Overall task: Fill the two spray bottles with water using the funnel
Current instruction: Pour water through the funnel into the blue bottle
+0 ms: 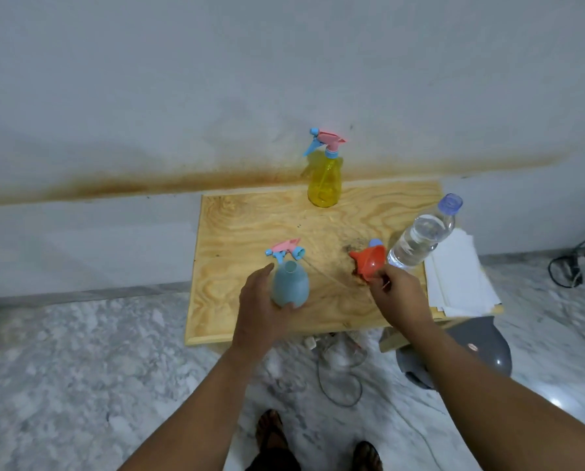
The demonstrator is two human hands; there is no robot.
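Your left hand (262, 302) wraps the blue spray bottle (290, 283), neck open, upright on the wooden table (250, 212). Its trigger head (286, 250) lies just beyond that grip. Your right hand (398, 295) pinches the orange funnel (369, 261); water bottle (420, 232) just beyond. Yellow spray bottle (325, 178) stands well past both hands, capped.

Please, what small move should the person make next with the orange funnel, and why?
Probably carry the orange funnel over and set its spout into the blue bottle. The bottle's neck is open, its spray head lying on the table behind it, the left hand steadies the bottle, and the right hand already pinches the funnel's rim. The water bottle waits nearby.
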